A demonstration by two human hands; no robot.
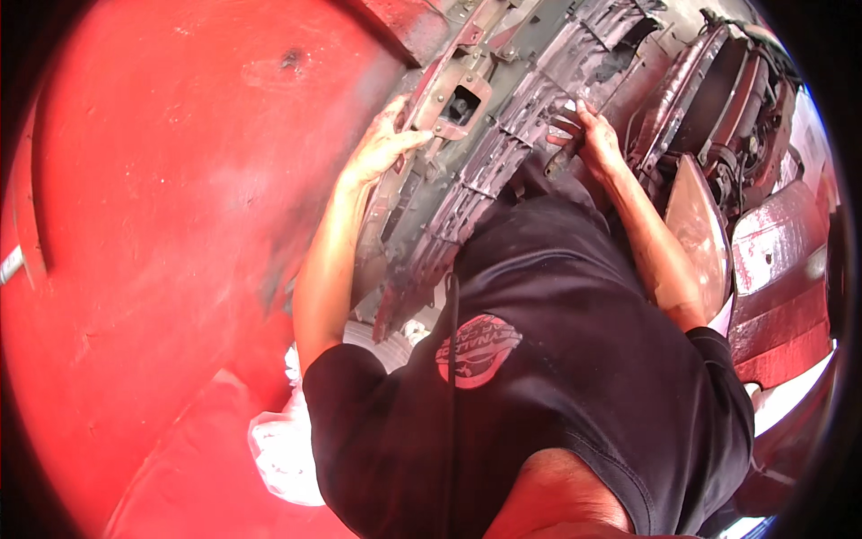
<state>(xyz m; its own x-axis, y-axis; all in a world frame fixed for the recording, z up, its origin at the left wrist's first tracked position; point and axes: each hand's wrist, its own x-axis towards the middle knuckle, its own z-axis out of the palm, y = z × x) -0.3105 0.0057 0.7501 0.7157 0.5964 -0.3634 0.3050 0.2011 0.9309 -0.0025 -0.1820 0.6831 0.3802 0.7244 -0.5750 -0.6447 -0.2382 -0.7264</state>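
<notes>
A long metal crossbar (pixel 471 85) with a square opening and bolts runs slantwise ahead of me. My left hand (pixel 386 144) grips its left edge, thumb laid over the face and fingertips partly hidden behind it. Alongside the bar on its right lies a worn, slatted grey plastic grille piece (pixel 503 148), dusty and broken at its far end. My right hand (pixel 594 142) is beside the grille's right edge, its fingers apart and pointing toward it. Nothing shows clearly in that hand, and I cannot tell whether the fingertips touch the slats.
A large red painted panel (pixel 180 180) fills the left side. To the right stand a dark radiator-like assembly (pixel 709 99), a clear headlight (pixel 696 234) and a glossy dark red panel (pixel 779 269). A white plastic bag (pixel 285 454) is at the lower left.
</notes>
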